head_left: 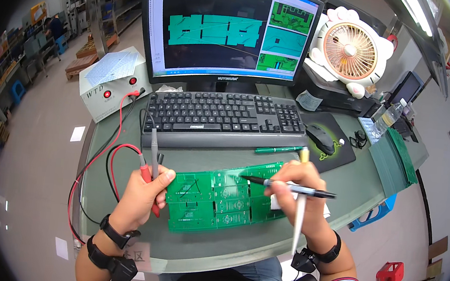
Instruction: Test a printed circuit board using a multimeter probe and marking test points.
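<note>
My left hand (pixel 134 199) is closed on the left edge of a green circuit board panel (pixel 189 216). In the same hand are a red test probe (pixel 146 173) and a grey probe (pixel 154 147), both pointing up. The panel is tilted above the table, and a black hand-drawn mark shows on its upper left part. My right hand (pixel 303 188) is closed round a black marker pen (pixel 315 192), its dark tip over the panel's upper right part. A slim white tool with a yellow end (pixel 298 225) also stands between those fingers, white point downward.
A keyboard (pixel 222 118) and monitor (pixel 228 31) stand behind the panel. A green pen (pixel 279 150) and mouse (pixel 321 138) lie right of centre. Probe leads run from a white test box (pixel 113 82) at left. Stacked green boards (pixel 396 158), a bottle (pixel 389 119) and fan (pixel 349 49) are at right.
</note>
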`<action>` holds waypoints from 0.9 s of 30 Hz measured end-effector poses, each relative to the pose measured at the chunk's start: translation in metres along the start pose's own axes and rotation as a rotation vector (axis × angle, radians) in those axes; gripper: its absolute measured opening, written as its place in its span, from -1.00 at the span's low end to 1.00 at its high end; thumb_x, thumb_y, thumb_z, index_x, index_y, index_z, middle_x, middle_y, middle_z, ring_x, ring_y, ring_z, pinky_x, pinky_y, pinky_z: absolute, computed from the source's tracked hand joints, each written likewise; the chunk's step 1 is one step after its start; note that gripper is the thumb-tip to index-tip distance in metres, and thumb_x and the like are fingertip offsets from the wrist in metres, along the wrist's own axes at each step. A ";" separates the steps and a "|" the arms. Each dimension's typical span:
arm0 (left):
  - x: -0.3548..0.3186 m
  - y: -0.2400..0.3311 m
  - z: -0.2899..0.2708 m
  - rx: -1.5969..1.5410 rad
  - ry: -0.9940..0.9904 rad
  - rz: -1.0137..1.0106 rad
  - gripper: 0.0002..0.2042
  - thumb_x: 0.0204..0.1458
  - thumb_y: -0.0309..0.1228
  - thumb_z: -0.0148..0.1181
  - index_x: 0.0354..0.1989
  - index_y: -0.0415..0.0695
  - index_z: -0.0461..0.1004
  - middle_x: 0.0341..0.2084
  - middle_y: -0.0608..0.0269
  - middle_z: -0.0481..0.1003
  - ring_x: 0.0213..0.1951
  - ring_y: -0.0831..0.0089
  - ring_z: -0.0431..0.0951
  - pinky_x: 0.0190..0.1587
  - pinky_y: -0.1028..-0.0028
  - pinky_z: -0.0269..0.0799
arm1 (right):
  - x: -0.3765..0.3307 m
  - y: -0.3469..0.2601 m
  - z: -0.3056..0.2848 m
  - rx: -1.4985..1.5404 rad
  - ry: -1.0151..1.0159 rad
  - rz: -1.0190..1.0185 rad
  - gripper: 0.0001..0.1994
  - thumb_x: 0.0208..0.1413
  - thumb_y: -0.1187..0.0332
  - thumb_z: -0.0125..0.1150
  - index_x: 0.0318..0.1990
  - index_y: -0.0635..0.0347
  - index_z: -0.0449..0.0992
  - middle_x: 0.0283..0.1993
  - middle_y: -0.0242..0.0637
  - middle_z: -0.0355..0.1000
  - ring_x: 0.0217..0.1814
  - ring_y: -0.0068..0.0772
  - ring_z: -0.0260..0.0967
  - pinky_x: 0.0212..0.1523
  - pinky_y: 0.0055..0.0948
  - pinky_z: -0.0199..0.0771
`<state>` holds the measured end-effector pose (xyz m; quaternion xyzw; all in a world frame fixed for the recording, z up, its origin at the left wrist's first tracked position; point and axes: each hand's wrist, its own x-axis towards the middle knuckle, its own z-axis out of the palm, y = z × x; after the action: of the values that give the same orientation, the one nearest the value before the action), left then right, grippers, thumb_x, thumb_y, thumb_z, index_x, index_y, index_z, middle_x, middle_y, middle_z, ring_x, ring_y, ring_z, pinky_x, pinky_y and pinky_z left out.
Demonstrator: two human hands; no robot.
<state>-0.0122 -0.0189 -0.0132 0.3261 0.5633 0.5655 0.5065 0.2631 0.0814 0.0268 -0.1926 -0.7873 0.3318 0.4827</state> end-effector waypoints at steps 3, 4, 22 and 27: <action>0.003 0.001 -0.001 0.016 0.039 0.011 -0.78 0.14 -0.28 0.25 -0.35 -0.18 0.45 -0.69 0.46 0.32 -0.68 0.68 0.29 -0.62 0.61 0.23 | -0.003 0.004 -0.004 0.106 0.078 -0.029 -0.90 0.14 0.47 0.24 -0.29 0.23 0.42 -0.46 -0.29 0.51 -0.45 -0.58 0.36 -0.43 -0.55 0.35; 0.004 0.000 -0.001 0.042 0.050 0.031 -0.79 0.15 -0.28 0.24 -0.36 -0.18 0.45 -0.68 0.46 0.32 -0.68 0.68 0.29 -0.61 0.62 0.23 | -0.004 0.006 -0.003 0.092 0.072 -0.018 -0.90 0.13 0.48 0.25 -0.30 0.23 0.42 -0.46 -0.28 0.51 -0.44 -0.55 0.39 -0.42 -0.54 0.37; 0.003 0.000 0.001 0.130 0.070 0.087 -0.77 0.15 -0.26 0.24 -0.38 -0.17 0.43 -0.64 0.47 0.30 -0.65 0.71 0.30 -0.59 0.63 0.24 | -0.015 0.014 0.010 -0.293 -0.080 -0.078 -0.84 -0.10 0.50 0.39 -0.39 0.16 0.49 -0.47 -0.34 0.49 -0.46 -0.33 0.40 -0.42 -0.40 0.33; 0.004 -0.001 -0.002 0.122 0.058 0.102 -0.79 0.16 -0.33 0.23 -0.36 -0.23 0.44 -0.62 0.40 0.35 -0.66 0.68 0.34 -0.60 0.60 0.30 | -0.014 0.013 0.010 -0.267 -0.091 -0.039 -0.84 -0.09 0.50 0.39 -0.40 0.16 0.48 -0.48 -0.35 0.48 -0.48 -0.33 0.37 -0.41 -0.38 0.33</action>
<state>-0.0154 -0.0157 -0.0154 0.3680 0.5939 0.5643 0.4397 0.2602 0.0786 0.0053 -0.2246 -0.8491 0.2229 0.4230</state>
